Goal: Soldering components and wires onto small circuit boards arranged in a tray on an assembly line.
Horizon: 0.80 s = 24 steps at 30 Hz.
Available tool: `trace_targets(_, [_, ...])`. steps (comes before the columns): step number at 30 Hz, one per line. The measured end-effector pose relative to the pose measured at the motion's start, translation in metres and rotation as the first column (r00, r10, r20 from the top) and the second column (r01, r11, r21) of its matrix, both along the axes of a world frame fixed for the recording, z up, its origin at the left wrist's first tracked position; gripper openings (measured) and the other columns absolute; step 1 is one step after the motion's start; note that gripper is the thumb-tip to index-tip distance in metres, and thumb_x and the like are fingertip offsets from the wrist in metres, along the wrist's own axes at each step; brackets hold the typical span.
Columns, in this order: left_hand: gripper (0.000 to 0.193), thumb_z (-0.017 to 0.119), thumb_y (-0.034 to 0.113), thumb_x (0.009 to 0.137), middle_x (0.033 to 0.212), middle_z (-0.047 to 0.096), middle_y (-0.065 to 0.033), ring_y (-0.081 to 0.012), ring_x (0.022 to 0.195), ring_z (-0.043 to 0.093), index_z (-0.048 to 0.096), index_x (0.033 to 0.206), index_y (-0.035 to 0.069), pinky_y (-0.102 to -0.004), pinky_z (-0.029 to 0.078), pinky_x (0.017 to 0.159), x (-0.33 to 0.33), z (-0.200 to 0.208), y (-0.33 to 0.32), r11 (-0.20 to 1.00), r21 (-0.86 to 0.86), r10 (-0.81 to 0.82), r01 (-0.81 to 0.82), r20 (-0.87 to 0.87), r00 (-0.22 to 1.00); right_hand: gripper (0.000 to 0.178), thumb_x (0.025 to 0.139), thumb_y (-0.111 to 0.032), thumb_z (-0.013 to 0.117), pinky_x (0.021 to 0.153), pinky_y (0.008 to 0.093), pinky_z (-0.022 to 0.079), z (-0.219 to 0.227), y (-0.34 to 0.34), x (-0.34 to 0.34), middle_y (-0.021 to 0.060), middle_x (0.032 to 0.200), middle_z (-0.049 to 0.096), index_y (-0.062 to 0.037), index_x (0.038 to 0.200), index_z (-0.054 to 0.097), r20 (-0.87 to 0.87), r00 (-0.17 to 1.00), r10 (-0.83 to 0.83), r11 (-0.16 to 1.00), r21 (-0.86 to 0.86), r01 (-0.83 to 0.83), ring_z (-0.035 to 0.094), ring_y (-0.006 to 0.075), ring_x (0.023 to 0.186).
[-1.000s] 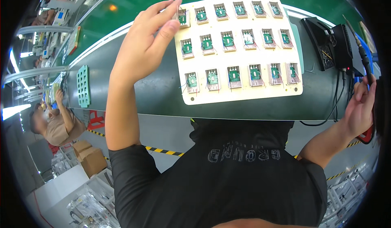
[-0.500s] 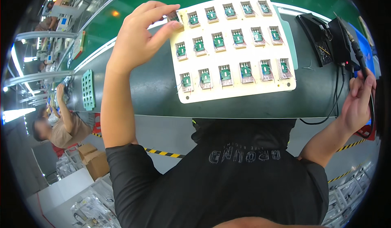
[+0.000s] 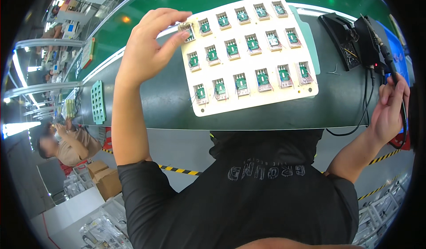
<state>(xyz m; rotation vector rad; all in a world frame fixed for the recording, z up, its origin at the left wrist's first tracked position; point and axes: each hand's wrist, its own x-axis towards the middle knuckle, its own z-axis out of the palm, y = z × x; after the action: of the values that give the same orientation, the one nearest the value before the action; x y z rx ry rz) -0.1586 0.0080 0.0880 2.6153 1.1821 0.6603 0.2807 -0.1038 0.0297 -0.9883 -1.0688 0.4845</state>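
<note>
My left hand (image 3: 153, 42) is at the far left corner of a cream tray (image 3: 239, 64). Its thumb and forefinger stand apart on either side of a corner slot, where a small green circuit board (image 3: 189, 32) shows. Whether a fingertip touches the board or the tray cannot be made out. Several similar boards (image 3: 241, 83), with thin wires, sit in the tray's rows of slots. At the far right, my right hand (image 3: 388, 109) is closed around a black pen-shaped tool (image 3: 390, 64) with a cord, which looks like a soldering iron.
Beside the tray stand a black tool holder (image 3: 339, 40) and a black box (image 3: 368, 42) with a red light. Cables hang over the table's front edge. A blue bin (image 3: 398, 55) is behind the tool. A green slotted tray (image 3: 98, 102) lies left; a person (image 3: 73, 144) sits beyond.
The tray has turned slightly, its far side shifting left. My left thumb and forefinger are wider apart, and more of the corner board shows. The right hand still grips the tool.
</note>
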Motion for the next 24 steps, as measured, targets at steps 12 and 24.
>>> trace_targets(12, [0.014,0.063,0.002,0.074,0.078,0.059,-0.0081,-0.0182,0.07,0.058,0.064,0.088,0.001,-0.0267,0.045,0.062,-0.011,0.008,0.001,0.999,0.03,0.021,-0.02,-0.036,0.999,0.026,0.096,-0.012,0.044,0.056,0.0224,0.029,-0.002,-0.002,0.0,0.014,0.093,0.062,0.0072,0.11,0.056,0.001,1.0,0.024,1.0,-0.019,-0.024,0.035,0.007,0.057])
trace_targets(24, [0.025,0.057,0.021,0.069,0.051,0.054,-0.0111,-0.02,0.047,0.052,0.057,0.061,-0.002,-0.0304,0.043,0.049,0.025,-0.001,-0.018,0.797,-0.086,0.591,-0.598,-0.101,0.801,0.027,0.095,-0.012,0.044,0.057,0.0224,0.029,-0.004,0.0,-0.001,0.0144,0.093,0.063,0.0072,0.11,0.056,0.006,0.999,0.033,0.999,-0.018,-0.033,0.036,0.0074,0.057])
